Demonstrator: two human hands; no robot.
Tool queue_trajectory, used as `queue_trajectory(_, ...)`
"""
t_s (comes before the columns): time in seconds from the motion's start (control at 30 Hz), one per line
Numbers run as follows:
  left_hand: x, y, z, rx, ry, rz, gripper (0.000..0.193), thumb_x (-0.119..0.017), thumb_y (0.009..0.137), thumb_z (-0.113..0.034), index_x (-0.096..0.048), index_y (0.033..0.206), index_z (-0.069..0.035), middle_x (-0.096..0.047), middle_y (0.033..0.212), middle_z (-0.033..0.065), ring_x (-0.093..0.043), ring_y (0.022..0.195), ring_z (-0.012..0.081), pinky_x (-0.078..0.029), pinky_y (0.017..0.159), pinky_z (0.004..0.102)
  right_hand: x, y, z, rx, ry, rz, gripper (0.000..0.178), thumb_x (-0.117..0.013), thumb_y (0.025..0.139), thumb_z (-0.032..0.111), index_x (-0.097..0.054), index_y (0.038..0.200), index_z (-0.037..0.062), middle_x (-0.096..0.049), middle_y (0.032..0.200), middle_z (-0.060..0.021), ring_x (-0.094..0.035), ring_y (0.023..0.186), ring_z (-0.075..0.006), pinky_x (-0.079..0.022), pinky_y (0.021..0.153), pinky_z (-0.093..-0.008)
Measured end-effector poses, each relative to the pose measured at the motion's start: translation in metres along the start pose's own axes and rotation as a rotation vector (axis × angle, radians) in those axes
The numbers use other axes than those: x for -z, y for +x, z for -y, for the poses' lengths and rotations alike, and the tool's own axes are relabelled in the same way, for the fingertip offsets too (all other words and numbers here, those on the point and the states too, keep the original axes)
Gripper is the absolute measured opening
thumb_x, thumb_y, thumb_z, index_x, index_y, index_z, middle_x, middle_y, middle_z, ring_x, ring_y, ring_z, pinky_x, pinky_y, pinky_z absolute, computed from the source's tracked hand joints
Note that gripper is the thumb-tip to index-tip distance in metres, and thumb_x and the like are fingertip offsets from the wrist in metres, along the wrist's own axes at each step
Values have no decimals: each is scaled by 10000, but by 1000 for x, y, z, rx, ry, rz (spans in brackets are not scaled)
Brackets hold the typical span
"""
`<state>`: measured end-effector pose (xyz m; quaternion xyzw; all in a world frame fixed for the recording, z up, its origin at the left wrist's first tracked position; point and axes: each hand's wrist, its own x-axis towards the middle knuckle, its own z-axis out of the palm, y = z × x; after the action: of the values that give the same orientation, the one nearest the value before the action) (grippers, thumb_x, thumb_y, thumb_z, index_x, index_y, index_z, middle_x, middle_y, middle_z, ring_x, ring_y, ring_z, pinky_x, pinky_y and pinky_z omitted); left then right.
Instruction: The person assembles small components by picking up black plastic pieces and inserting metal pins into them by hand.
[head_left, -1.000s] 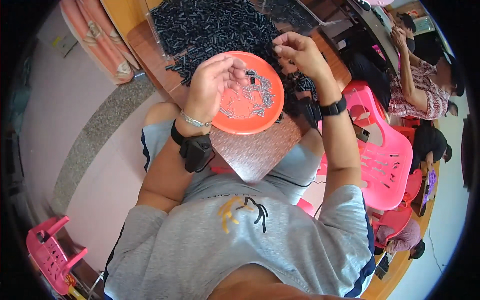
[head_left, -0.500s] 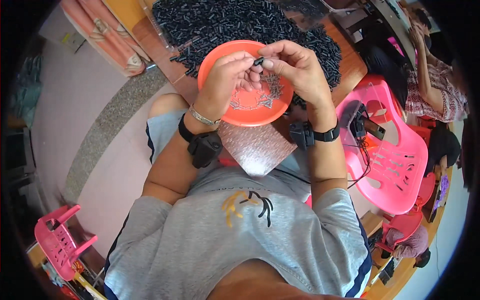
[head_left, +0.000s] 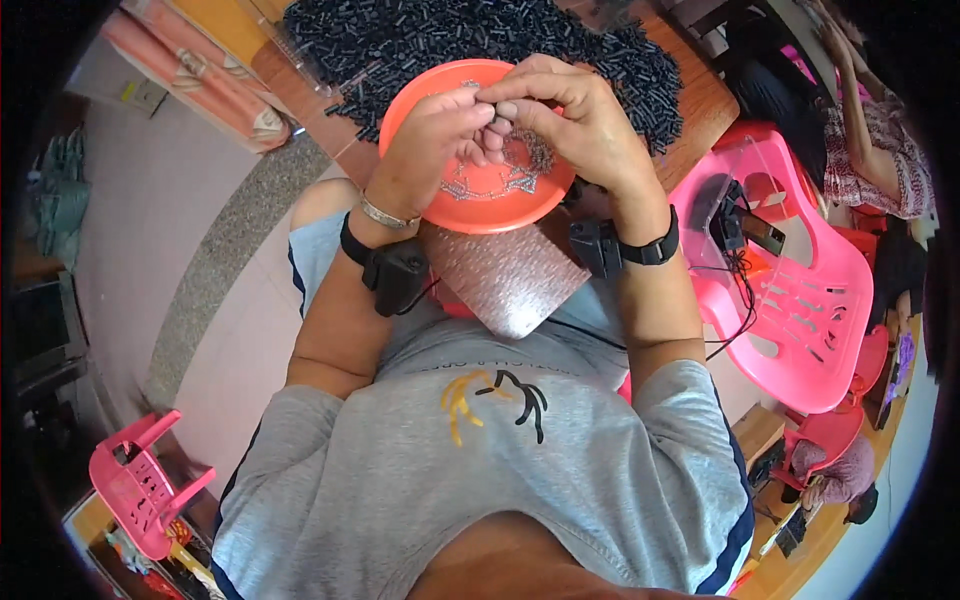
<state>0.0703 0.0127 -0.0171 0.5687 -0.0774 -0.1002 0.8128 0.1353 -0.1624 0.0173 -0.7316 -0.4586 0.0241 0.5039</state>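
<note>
My left hand (head_left: 425,145) and my right hand (head_left: 585,125) meet over an orange plastic bowl (head_left: 490,220), fingertips pinched together. Between the fingertips is a small black tube-like piece, now almost wholly covered by the thumbs and fingers. Inside the bowl lie many small silvery metal parts (head_left: 522,184), thin and short; their exact kind is too small to tell. Behind the bowl, a wide heap of short black pieces (head_left: 630,85) spreads over the wooden table.
A patterned board-like surface (head_left: 510,280) juts out below the bowl, close to my lap. On the right stands a pink plastic chair (head_left: 800,300) holding a phone-like device (head_left: 765,235) and black cables. Another pink chair (head_left: 135,490) is at lower left. Other people sit along the right side.
The fingers have closed further around the black piece, which showed between them before. The whole view has shifted slightly, with bowl and hands sitting higher in the picture.
</note>
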Motion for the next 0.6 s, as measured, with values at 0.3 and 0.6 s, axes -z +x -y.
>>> queue_trajectory(0.3, -1, 2, 1, -44, -243, -4, 250, -451, 917, -222, -577, 934, -6, -584, 786, 51, -581, 701, 139, -446, 635, 232, -4, 1, 8, -95, -81, -72, 127, -617, 824, 36, -672, 938, 25, -627, 802, -55, -600, 721, -120, -481, 644, -252)
queue_trajectory(0.6, 16, 3, 6, -100, -333, -103, 265, -397, 951, -207, -543, 1003, 7, -571, 836, 79, -583, 767, 191, -447, 667, 281, -6, -13, 13, -210, -446, 421, 151, -689, 685, 140, -654, 804, 56, -639, 763, -123, -621, 723, -290, -483, 649, -368)
